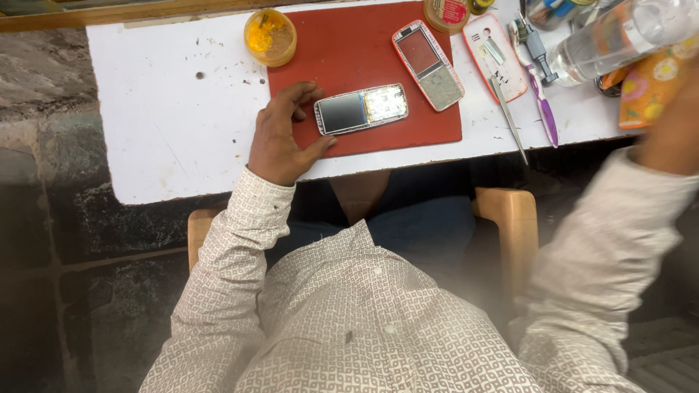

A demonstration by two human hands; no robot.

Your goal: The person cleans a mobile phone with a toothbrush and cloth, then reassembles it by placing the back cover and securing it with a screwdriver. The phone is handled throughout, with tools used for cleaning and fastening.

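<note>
Showing white on the surface [167, 109], red on the mat [349, 51], orange-red edging on the phone [428, 64], yellow inside the jar [270, 36], purple on the toothbrush [542, 105], cream with small brown geometric print on the shirt [349, 313].

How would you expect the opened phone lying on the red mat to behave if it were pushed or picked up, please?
The opened phone looks flat and rigid, so it would probably slide rather than roll or tip. Its cover is off and the keypad board is bare, so it is likely fragile there. The left hand rests at its end; the red mat may resist sliding.
</note>
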